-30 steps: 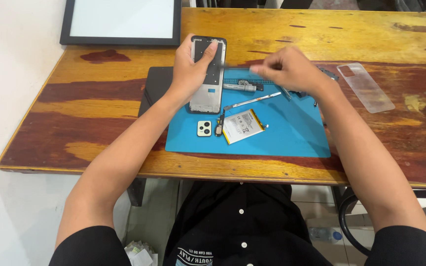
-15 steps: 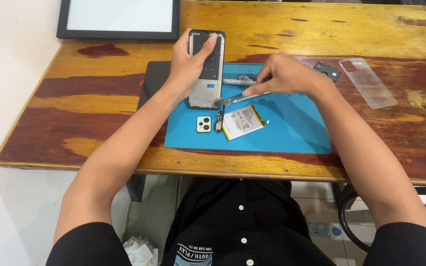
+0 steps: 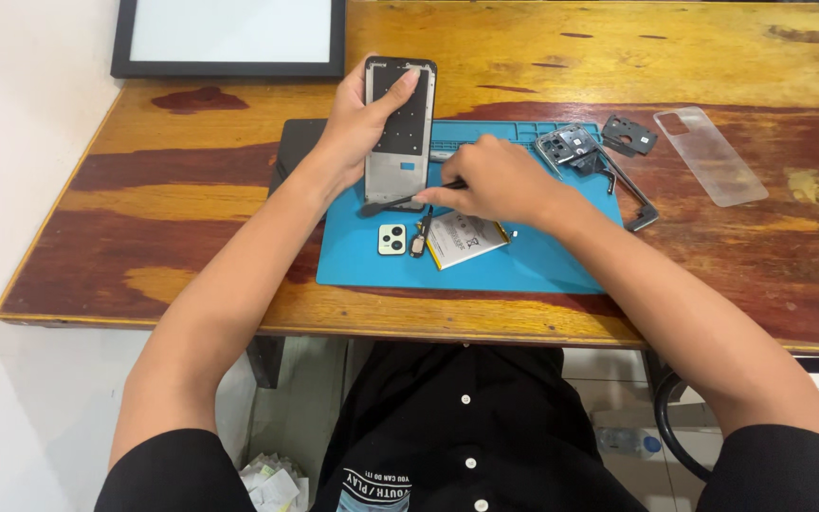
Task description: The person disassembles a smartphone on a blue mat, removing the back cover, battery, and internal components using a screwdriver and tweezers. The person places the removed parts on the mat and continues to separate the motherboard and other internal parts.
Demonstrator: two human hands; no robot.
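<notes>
My left hand [image 3: 357, 128] grips an opened phone body [image 3: 398, 133], holding it upright on its bottom edge over a blue work mat [image 3: 523, 261]. My right hand [image 3: 495, 180] is shut on a thin dark tool [image 3: 400, 203] whose flat tip touches the phone's lower edge. Just below on the mat lie a small camera module [image 3: 391, 239] and a flat battery [image 3: 464, 237].
A dark pad [image 3: 294, 152] sticks out from under the mat's left side. Phone frame parts [image 3: 580, 152], a small black cover [image 3: 629, 134] and a clear phone case [image 3: 710, 155] lie to the right. A framed white board [image 3: 229, 36] rests at the wooden table's [image 3: 144, 237] far left.
My right hand picked the thin tool up off the mat and brought its tip left to the phone's bottom edge. The left hand kept hold of the phone.
</notes>
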